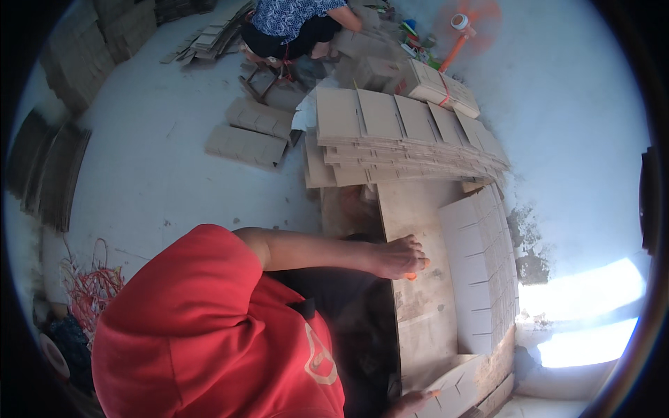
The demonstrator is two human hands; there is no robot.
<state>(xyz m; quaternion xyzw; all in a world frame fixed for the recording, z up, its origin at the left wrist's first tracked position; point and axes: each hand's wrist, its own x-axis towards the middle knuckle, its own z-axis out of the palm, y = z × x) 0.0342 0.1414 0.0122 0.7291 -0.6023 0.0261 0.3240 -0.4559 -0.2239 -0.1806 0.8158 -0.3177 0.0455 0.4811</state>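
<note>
Cardboard sheets (481, 272), die-cut with slots, lie in a fanned stack along the right side of the wooden board (418, 306) that serves as the desk. A second, larger stack of slotted sheets (397, 139) sits across the far end of the board. Progress, as judged from the layout: both stacks are sizeable and squared up, so a good share of the sheets appears already sorted; one loose sheet (456, 386) at the near edge is not yet stacked.

One hand (401, 256), which seems to be the left though the twisted viewpoint leaves this uncertain, reaches across the board with the forearm level. Its fingers (418, 261) are extended and spread flat, palm down, touching the board just beside the fanned stack and gripping nothing. A small orange object (411, 276) shows beneath the fingertips.

The other hand (411, 403) is at the lower edge, touching the loose sheet; whether it pinches the sheet cannot be told.

Another person (296, 24) sits well apart among more cardboard on the floor (153, 174).
</note>
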